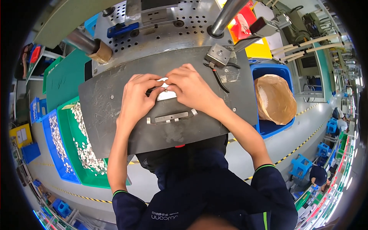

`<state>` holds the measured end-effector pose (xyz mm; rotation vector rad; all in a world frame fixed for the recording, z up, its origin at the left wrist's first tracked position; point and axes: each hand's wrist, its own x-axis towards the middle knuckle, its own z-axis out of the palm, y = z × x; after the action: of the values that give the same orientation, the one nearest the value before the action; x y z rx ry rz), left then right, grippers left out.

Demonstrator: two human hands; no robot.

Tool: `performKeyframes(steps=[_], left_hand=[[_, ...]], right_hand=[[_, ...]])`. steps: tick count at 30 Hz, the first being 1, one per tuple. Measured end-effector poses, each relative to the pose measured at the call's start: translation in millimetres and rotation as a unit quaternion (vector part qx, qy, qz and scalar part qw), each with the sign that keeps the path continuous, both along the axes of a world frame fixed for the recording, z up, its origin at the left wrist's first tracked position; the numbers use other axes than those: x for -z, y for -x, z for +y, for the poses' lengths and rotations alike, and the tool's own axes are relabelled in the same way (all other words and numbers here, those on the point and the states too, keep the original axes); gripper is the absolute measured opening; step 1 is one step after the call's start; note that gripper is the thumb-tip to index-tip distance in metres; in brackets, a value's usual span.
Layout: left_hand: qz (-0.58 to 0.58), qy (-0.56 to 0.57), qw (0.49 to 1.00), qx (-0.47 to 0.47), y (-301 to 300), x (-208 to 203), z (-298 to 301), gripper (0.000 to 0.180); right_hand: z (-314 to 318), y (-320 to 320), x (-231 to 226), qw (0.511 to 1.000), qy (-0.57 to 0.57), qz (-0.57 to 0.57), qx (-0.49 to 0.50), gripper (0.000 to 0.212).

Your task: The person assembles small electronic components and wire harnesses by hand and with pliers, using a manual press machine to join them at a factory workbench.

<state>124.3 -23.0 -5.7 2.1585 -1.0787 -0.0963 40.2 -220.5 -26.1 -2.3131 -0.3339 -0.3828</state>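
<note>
left hand: (137, 96) comes in from the near left, thumb and fingertips together, clamped on the left edge of the white piece as far as I can see
right hand: (191, 90) same deal from the other side, thumb and fingers pinched in on the piece, tips almost meeting the left ones
white piece: (166, 96) small shiny thing between both hands, mid bench; the fingers cover a good chunk, so the fine detail's lost
bench: (101, 105) dark grey top, scuffed up pretty good
metal bar: (171, 117) lying on the near side of the hands, a small white block (148, 120) just off its left end and a light tab (194, 112) by its right
pliers: (220, 80) dark handles, far right on the bench, right by a metal block (218, 55)
left side stuff: green bin (100, 182) and blue tray (73, 177) side by side, both with loads of little white bits (90, 155)
right side stuff: blue bin (267, 132) with an open brown paper bag (283, 109) inside
far side: steel plate (195, 37) full of holes
</note>
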Motion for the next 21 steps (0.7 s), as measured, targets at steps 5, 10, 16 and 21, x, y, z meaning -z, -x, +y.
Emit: performKeyframes(steps=[5,10,16,21], left_hand=[[0.037,-0.010,0.999,0.007,-1,2,1,0.019],[-0.015,-0.015,1.000,0.001,10,-4,5,0.026],[-0.008,0.001,0.997,0.079,-3,-24,-69,0.041],[-0.041,0.044,0.985,0.159,-35,1,-152,0.053]], right_hand=[[-3,13,3,0.990,-0.121,0.046,0.047,0.028],[-43,63,-5,0.943,0.033,-0.035,0.330,0.076],[-95,93,6,0.952,0.123,0.043,0.275,0.075],[-115,127,-8,0.960,0.187,0.028,0.207,0.053]])
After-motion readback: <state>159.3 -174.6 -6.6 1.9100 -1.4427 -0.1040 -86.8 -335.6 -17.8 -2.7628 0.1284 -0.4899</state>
